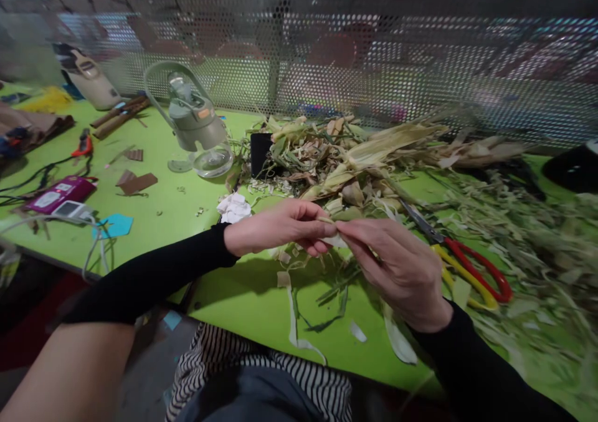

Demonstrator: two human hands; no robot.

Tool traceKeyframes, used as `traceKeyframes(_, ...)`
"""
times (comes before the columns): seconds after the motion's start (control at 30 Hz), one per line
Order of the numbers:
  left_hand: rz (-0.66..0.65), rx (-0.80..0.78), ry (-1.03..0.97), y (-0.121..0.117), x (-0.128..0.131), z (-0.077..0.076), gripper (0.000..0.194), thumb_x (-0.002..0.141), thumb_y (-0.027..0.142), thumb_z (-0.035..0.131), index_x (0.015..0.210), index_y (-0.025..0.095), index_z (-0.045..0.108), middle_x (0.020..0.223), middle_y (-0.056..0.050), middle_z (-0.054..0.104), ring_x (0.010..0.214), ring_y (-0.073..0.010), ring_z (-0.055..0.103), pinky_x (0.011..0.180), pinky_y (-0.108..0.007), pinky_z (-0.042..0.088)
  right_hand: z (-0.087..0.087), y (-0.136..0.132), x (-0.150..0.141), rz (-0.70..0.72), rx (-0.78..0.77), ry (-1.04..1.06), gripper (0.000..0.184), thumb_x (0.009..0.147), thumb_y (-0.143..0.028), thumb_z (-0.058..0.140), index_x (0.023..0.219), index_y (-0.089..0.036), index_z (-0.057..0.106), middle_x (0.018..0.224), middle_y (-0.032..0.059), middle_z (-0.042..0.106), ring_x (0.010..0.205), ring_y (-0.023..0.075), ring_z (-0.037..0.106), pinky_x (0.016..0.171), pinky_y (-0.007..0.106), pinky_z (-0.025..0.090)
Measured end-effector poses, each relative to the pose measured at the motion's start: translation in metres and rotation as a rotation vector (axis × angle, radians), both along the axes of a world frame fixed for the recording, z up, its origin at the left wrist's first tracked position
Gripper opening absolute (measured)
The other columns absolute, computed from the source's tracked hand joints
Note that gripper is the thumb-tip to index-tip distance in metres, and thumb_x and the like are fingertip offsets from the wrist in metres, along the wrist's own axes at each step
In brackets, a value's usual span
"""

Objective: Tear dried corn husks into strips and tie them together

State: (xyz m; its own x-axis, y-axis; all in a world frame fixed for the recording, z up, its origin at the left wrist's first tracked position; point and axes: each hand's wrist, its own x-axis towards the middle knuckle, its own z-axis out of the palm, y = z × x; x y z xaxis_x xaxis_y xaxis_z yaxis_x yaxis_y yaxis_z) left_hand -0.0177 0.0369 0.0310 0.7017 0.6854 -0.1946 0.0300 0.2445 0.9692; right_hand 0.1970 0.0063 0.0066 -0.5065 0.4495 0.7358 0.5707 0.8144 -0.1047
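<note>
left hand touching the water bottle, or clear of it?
Apart. The head view shows the water bottle standing beyond the left hand, green tabletop visible between.

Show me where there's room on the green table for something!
The table is mostly bare between the blue paper and crumpled white paper. Another patch is up front, left of the long curly strip. It's crowded behind the hands with dry leaves, and around the scissors.

bright green table [224, 297]; husk heap [322, 160], red-and-yellow scissors [467, 269], clear bottle [199, 123], crumpled white tissue [233, 208], magenta device [63, 193] on it.
</note>
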Motion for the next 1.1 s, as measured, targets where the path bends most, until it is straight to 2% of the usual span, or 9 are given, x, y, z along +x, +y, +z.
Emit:
traceKeyframes(0.17,0.015,0.017,-0.022,-0.001,0.001,-0.001,0.024,0.09,0.035,0.068,0.093,0.011,0.063,0.076,0.002,0.067,0.067,-0.0062,0.063,0.071,-0.024,0.049,0.003,0.0,0.001,0.015,0.012,-0.025,0.032,0.087,-0.003,0.066,0.114,-0.02,0.069,0.102,0.0104,0.078,0.09,0.0224,0.075,0.081,0.034,0.061)
traceKeyframes(0.4,0.101,0.327,0.075,-0.001,0.005,-0.008,0.016,0.093,0.029,0.061,0.096,0.014,0.063,0.074,0.003,0.065,0.065,-0.0075,0.06,0.067,-0.023,0.048,0.002,0.001,-0.005,-0.041,-0.285,0.175,0.019,0.091,-0.012,0.066,0.104,-0.026,0.07,0.095,0.0023,0.077,0.082,0.0173,0.074,0.074,0.031,0.06)
traceKeyframes(0.53,0.136,0.412,0.144,-0.002,0.003,-0.006,0.016,0.093,0.029,0.061,0.095,0.014,0.064,0.073,0.002,0.066,0.065,-0.0076,0.06,0.067,-0.023,0.046,0.0,0.0,-0.005,-0.091,-0.247,0.154,0.017,0.092,-0.012,0.065,0.104,-0.024,0.07,0.095,0.0029,0.077,0.083,0.0177,0.074,0.074,0.03,0.059)
traceKeyframes(0.7,0.058,0.18,0.057,0.0,0.003,-0.004,0.024,0.089,0.036,0.068,0.091,0.012,0.063,0.073,0.002,0.065,0.066,-0.0079,0.062,0.069,-0.025,0.05,0.0,-0.001,-0.007,-0.077,-0.099,0.076,0.022,0.089,-0.008,0.066,0.104,-0.023,0.068,0.093,0.0044,0.078,0.082,0.0196,0.074,0.075,0.032,0.059)
traceKeyframes(0.9,0.053,0.034,0.027,-0.002,0.004,0.001,0.037,0.083,0.047,0.073,0.081,0.012,0.06,0.07,0.003,0.065,0.063,-0.0066,0.06,0.067,-0.025,0.047,-0.002,-0.001,-0.006,-0.067,0.09,-0.012,0.025,0.085,-0.004,0.069,0.105,-0.019,0.067,0.093,0.0098,0.077,0.082,0.0212,0.073,0.075,0.032,0.059)
traceKeyframes(1.1,0.019,-0.071,-0.047,-0.003,0.0,0.005,0.04,0.078,0.048,0.077,0.08,0.012,0.059,0.074,0.003,0.066,0.065,-0.0053,0.059,0.071,-0.025,0.048,-0.001,0.0,-0.003,-0.023,0.094,0.024,0.029,0.083,-0.002,0.071,0.107,-0.02,0.068,0.096,0.0093,0.077,0.083,0.0204,0.073,0.076,0.032,0.059)
